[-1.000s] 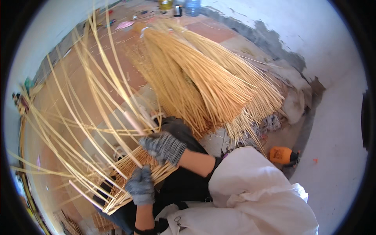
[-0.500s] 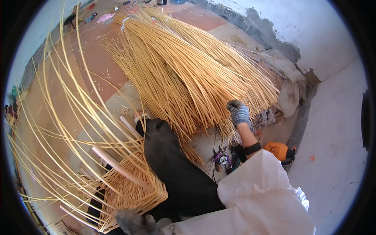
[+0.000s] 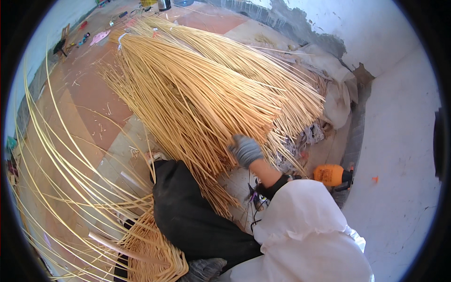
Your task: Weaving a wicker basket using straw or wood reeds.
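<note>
My right hand, in a grey striped glove, is at the cut ends of a large bundle of pale wicker rods. Its fingers are curled in against the rod ends and partly hidden. My left hand, in a dark grey glove, lies low in the picture beside the corner of a half-woven wicker basket. It is blurred, so its fingers do not show clearly. Long uncut rods fan out from the basket to the upper left. A thick peeled stick stands out of the weave.
Black cloth covers my leg between basket and bundle. An orange tool with a black end lies by the right wall. Crumpled pale sheeting lies under the bundle's right side. Small tools and a pink item are at the far left.
My right hand has moved left and toward me along the rod ends. The basket and my left hand sit lower in the picture, and the whole view has shifted.
</note>
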The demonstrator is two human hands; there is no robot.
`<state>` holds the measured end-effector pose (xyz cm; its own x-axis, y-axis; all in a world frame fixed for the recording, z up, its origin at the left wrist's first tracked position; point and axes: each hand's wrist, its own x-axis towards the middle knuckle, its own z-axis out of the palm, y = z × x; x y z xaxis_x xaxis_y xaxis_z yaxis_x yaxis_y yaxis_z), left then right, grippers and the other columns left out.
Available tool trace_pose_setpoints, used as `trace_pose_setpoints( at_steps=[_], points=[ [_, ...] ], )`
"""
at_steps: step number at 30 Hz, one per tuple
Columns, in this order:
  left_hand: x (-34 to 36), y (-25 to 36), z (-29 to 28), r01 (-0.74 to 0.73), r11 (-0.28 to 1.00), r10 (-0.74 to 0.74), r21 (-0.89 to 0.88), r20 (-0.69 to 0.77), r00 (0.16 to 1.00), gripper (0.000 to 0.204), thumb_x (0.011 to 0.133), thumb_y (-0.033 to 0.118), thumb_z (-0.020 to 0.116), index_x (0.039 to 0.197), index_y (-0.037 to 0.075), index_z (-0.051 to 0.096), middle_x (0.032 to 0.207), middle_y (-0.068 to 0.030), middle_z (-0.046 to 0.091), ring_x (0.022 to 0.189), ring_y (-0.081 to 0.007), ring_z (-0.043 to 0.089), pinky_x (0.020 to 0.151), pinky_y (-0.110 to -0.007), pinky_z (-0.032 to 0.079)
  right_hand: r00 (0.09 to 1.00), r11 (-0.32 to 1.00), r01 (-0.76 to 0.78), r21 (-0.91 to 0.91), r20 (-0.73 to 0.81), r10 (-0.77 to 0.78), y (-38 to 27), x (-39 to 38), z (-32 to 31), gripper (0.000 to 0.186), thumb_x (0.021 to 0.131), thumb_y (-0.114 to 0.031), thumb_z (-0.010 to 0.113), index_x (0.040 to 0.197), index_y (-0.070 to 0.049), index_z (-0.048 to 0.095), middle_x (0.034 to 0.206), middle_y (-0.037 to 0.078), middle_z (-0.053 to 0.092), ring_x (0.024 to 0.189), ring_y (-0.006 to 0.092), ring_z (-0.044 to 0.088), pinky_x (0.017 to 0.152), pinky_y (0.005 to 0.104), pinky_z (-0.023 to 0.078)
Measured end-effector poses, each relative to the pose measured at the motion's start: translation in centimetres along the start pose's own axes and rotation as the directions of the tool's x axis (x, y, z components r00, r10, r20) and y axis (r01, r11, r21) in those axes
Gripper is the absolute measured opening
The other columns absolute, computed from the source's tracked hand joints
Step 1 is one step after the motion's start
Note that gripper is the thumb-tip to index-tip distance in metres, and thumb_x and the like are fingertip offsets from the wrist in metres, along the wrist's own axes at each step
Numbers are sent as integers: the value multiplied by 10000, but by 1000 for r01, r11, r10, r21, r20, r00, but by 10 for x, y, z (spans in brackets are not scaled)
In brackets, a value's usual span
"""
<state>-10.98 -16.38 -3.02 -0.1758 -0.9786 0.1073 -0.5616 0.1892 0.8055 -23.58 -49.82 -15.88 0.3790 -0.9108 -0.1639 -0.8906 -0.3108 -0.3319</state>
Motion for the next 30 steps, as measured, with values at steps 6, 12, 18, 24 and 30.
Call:
trace_pose_setpoints(
  at_steps=[6,12,18,24,30],
  points=[
    [3,-2,6,144,979,-153,-145,-49,987,209,719,65,568,924,75,611,851,-97,629,721,-262,604,627,-366,488,818,975,-87,-202,-573,-46,122,74,-49,543,774,-470,511,1081,-22,507,1110,202,515,1022,341,490,895,400,371],
    [12,8,-1,241,970,-241,-32,4,971,176,723,105,583,895,88,622,806,-95,625,668,-276,593,590,-374,480,982,980,-188,-60,17,189,57,36,36,658,810,-561,364,1127,3,483,1122,256,494,1013,346,508,882,385,393],
    [18,5,4,162,985,-157,59,-86,984,167,701,102,607,865,120,633,744,-75,620,610,-260,576,525,-361,451,978,956,-126,-266,129,165,69,56,-21,495,819,-458,416,1036,-35,556,950,203,590,891,345,562,799,399,436],
    [26,3,5,136,989,-131,57,-92,987,152,680,111,635,831,129,638,675,-61,603,530,-248,554,472,-363,432,894,953,-287,-98,-385,229,128,109,-55,228,787,-209,507,960,-87,591,897,169,599,817,330,584,720,401,471],
    [23,2,4,246,960,-248,-131,-3,969,145,693,112,628,838,110,634,676,-68,602,529,-253,564,476,-348,448,962,854,-259,-452,-198,186,185,160,-22,226,778,-158,471,931,-60,607,930,143,612,842,301,603,721,413,479]
  ],
)
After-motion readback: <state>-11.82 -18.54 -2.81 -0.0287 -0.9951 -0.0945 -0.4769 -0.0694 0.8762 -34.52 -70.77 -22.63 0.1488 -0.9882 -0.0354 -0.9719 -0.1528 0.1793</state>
